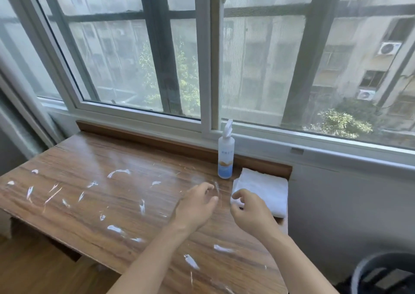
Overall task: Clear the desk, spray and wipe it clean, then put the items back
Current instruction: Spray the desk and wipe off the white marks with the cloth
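Both hands hover loosely curled and empty over the smeared brown wooden counter [94, 195], the left hand [197, 206] bare, the right hand [249, 210] just beside the folded white cloth [265, 190].

Table [89, 181] below window [202, 58], spray bottle [226, 156] upright at back edge, folded cloth [265, 190] just right of it, both hands over table before them, chair [386, 273] right.

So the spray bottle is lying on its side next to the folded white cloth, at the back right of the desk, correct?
Not quite. In the head view the spray bottle stands upright, not on its side. The rest holds: it is beside the folded white cloth, at the back right of the desk.
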The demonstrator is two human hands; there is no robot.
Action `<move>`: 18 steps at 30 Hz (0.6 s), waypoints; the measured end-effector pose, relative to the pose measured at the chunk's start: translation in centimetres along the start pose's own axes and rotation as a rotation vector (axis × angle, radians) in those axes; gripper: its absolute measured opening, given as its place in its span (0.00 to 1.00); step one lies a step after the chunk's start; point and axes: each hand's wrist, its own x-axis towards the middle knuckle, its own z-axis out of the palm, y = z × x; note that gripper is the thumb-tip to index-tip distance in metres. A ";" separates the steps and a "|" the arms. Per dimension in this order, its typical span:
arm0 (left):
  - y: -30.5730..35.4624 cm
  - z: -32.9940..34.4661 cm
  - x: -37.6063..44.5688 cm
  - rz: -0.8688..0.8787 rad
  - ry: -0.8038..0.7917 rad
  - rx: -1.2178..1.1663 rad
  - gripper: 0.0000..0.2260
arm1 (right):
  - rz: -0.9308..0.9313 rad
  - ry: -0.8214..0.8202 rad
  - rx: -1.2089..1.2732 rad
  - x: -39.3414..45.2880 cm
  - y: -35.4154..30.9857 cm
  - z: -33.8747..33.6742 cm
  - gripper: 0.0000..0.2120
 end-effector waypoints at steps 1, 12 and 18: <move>0.2 -0.3 0.8 0.006 0.004 -0.008 0.18 | 0.004 0.005 -0.007 0.5 -0.2 -0.2 0.11; -1.4 -2.3 12.2 0.143 -0.076 -0.227 0.28 | 0.148 0.174 0.008 5.1 -3.1 1.2 0.15; -1.7 -2.0 19.7 0.266 -0.151 -0.384 0.36 | 0.309 0.332 0.069 6.0 -4.5 3.7 0.11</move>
